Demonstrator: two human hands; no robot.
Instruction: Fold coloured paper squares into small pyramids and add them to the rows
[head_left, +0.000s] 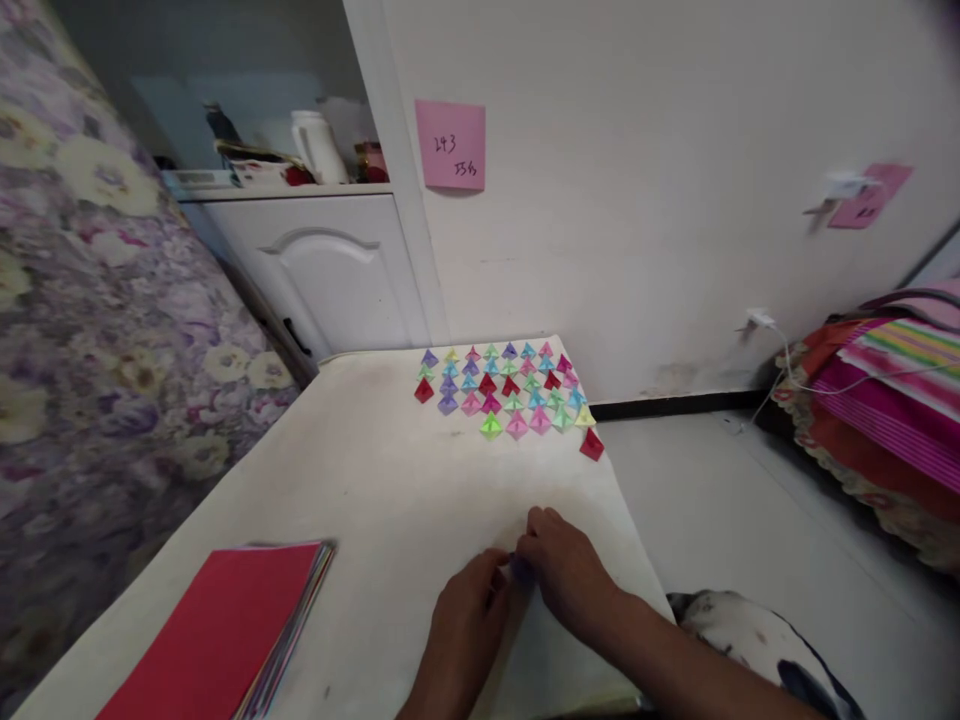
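Near the table's front right, my left hand [469, 612] and my right hand [564, 572] meet over a small piece of purple paper [520, 568]. Fingers of both hands are pinched on it, and most of it is hidden behind them. Beyond my hands, several small folded paper pieces [514, 405] stand in rows at the table's far end, in red, pink, green, blue, purple and yellow. One red folded piece [592, 444] sits by the right edge, nearest my right hand.
A stack of coloured paper with a red sheet [240, 610] on top lies at the left of the white table [375, 480]. A floral curtain [150, 300] hangs on the left. A pink note [451, 146] is on the wall. Striped fabric [892, 400] lies at the right.
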